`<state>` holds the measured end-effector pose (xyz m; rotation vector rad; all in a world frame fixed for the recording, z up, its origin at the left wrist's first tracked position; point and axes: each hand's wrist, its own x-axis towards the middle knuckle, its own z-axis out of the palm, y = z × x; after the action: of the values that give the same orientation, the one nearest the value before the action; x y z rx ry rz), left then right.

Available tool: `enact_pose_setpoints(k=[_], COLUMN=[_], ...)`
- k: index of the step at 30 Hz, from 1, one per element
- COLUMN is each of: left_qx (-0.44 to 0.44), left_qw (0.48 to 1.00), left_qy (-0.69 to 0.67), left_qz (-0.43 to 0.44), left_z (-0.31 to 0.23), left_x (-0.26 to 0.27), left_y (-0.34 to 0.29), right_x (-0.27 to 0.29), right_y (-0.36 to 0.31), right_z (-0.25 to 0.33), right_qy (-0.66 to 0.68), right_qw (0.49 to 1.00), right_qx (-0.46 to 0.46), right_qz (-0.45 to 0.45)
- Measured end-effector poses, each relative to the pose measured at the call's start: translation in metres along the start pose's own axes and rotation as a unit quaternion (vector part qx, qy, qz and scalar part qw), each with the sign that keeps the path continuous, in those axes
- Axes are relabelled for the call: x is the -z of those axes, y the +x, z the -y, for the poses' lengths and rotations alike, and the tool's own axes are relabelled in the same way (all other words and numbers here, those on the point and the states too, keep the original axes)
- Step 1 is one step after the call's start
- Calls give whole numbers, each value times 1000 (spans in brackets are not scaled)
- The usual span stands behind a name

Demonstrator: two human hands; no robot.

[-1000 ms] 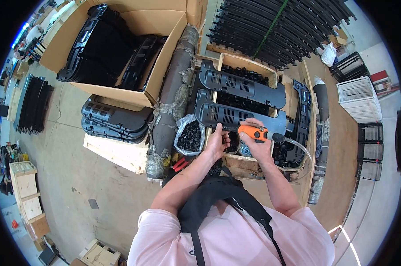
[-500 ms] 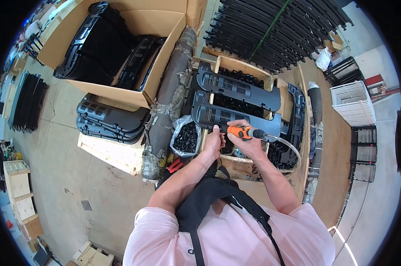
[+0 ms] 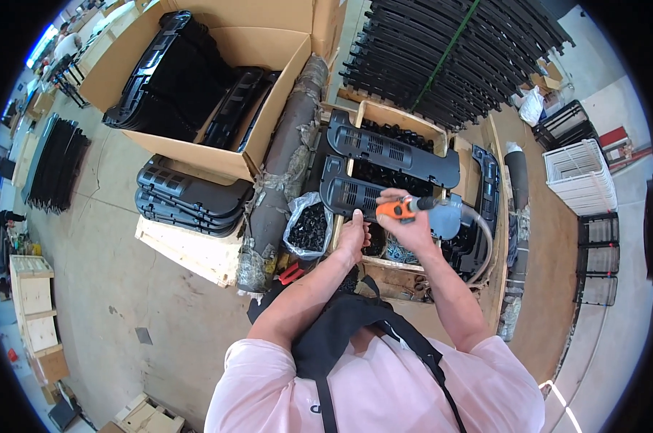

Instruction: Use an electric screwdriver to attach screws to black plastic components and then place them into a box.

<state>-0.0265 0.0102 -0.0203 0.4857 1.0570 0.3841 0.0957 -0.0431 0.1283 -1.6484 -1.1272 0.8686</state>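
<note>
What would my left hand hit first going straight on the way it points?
Most likely the nearer dark panel: your left hand points forward at it, thumb at its near edge, though exact depth is unclear from this view.

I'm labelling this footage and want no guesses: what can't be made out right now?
In the head view:
Orange-and-black handheld tool: working tip, hidden by its own body and the right hand.
Small black plastic pieces in the clear plastic bag: exact shapes, too small.
Large brown cardboard box: far flap, cut off by the upper edge.
</note>
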Motion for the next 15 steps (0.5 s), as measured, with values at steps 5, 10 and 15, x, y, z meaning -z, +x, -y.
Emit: enact_pose_setpoints(k=[5,10,15], left_qx=[1,63,44], left_qw=[1000,988,989], left_qy=[-12,-122,-114], left_qz=[2,64,83], left_z=[-3,-7,-8], left_x=[1,16,17], left_y=[-9,-32,-42], right_x=[10,22,30], right_y=[6,-6,-19], right_z=[26,24,20], right_qy=[64,105,161], right_qw=[997,994,984], right_qx=[52,30,-9], right_qz=[-10,-33,-74])
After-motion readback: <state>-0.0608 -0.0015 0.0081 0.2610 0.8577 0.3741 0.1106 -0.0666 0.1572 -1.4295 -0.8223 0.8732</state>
